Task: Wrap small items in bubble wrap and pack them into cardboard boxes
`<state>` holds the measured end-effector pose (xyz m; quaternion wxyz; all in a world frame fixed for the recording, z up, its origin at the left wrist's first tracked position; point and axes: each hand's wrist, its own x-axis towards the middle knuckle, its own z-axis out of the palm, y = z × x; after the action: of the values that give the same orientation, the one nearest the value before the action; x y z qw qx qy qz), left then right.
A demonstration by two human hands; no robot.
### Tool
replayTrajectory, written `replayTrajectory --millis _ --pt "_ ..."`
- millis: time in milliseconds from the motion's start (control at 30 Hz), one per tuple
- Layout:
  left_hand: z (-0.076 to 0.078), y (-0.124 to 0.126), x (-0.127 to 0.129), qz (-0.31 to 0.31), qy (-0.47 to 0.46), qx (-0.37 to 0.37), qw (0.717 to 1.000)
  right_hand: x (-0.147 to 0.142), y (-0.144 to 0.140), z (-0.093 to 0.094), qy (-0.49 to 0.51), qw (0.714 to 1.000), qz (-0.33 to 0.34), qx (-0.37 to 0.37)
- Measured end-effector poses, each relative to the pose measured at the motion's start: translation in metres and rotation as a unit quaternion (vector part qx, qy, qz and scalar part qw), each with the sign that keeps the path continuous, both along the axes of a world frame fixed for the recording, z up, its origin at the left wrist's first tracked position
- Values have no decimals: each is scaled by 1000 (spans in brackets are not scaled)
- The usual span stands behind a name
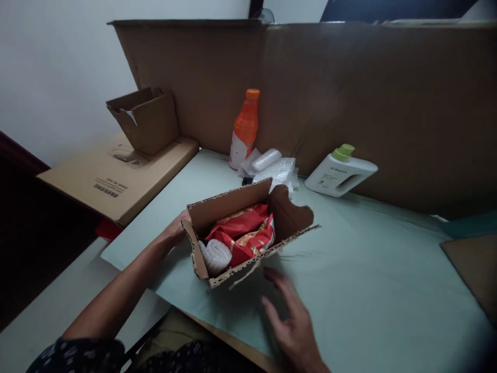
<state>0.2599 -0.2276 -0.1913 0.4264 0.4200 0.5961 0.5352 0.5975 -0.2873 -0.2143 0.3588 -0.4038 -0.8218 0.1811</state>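
A small cardboard box [236, 272] with ragged top edges sits in front of me, its mouth tipped toward me. Inside lie shiny red packets [248, 235] and a roll of white bubble wrap [216, 256]. My left hand [179, 227] grips the box at its left end, with most of the fingers hidden behind the cardboard. Off the box's near right side, my right hand [289, 316] is open and holds nothing, its thumb and fingers apart and slightly blurred.
Behind the box stand an orange-capped bottle [245, 129], crumpled bubble wrap [275, 168] and a white jug with a green cap [339, 173]. At left, an open carton [155, 124] rests on a large flat carton [116, 181]. A tall cardboard panel [349, 88] borders the pale green tabletop [368, 280].
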Motion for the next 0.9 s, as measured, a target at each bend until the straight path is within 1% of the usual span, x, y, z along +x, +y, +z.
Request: replayTrajectory --millis 67,133,167,233,267,300,333,367,400,433,467,567,633,667,733,800,900 --pt "1 -28 -10 -18 11 -9 1000 22 26 3 11 998 -57 -27" --pt "-6 -63 -6 -11 54 -6 998 33 51 4 25 994 -86 -66" --pt "-12 -82 2 6 86 0 996 33 63 3 35 992 -89 -84" --pt "-28 -115 30 64 136 27 988 25 84 1 64 987 -82 -119" --pt "-36 -127 47 67 158 33 985 18 92 -1 83 983 -70 -146" --pt "-43 -135 63 56 179 32 982 10 99 -2 102 977 -54 -181" --pt "-48 -137 77 54 193 39 979 4 104 -3 122 967 -36 -219" --pt "-50 -134 89 52 199 49 977 1 106 -3 141 957 -23 -252" --pt "-51 -127 99 50 199 58 977 0 106 -1 158 948 -19 -277" --pt "-49 -115 107 43 194 69 978 4 104 1 171 942 -30 -288" --pt "-45 -102 114 29 186 81 979 10 98 4 181 939 -55 -289" --pt "-33 -66 129 -41 171 116 978 39 72 13 202 928 -173 -261" --pt "-28 -53 135 -72 175 133 973 54 55 16 217 916 -231 -247" --pt "-28 -51 136 -75 175 134 972 56 49 15 218 913 -244 -245" --pt "-30 -53 134 -63 167 124 976 52 43 11 208 914 -241 -252" --pt "-33 -59 126 -37 154 104 982 39 46 6 197 918 -220 -265" --pt "-36 -70 112 4 141 87 986 16 59 2 187 923 -188 -277"
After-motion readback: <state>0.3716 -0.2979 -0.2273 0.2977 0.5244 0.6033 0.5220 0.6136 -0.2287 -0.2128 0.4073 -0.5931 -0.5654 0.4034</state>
